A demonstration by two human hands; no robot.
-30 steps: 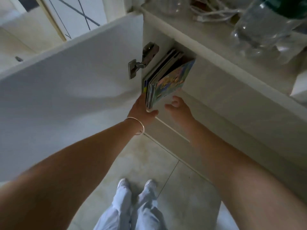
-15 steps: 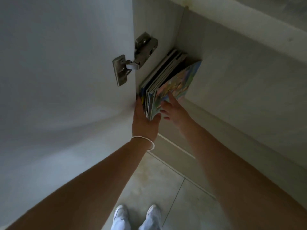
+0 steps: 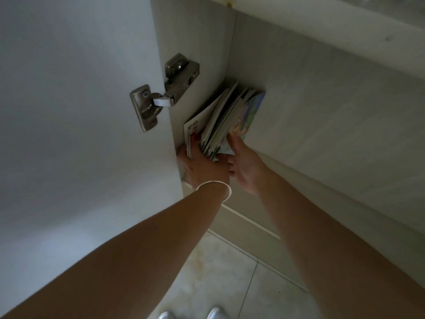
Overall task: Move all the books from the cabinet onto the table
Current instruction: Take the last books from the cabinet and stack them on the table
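A stack of several thin picture books (image 3: 224, 120) stands on edge inside the open cabinet (image 3: 299, 107), against its left wall. The outermost cover on the right is colourful. A white-covered book on the left leans apart from the others. My left hand (image 3: 202, 166), with a thin bracelet at the wrist, grips the near edge of the stack, fingers pushed between the white book and the others. My right hand (image 3: 243, 162) presses on the colourful cover from the right, fingers partly hidden behind the books.
The white cabinet door (image 3: 76, 111) stands open at the left, held by a metal hinge (image 3: 165, 90). Pale floor tiles (image 3: 220, 279) lie below, and the toes of my white shoes (image 3: 190, 315) show at the bottom edge.
Both hands have closed in on the stack from either side. The books have fanned apart, the white one leaning left. The camera has moved closer and lower.
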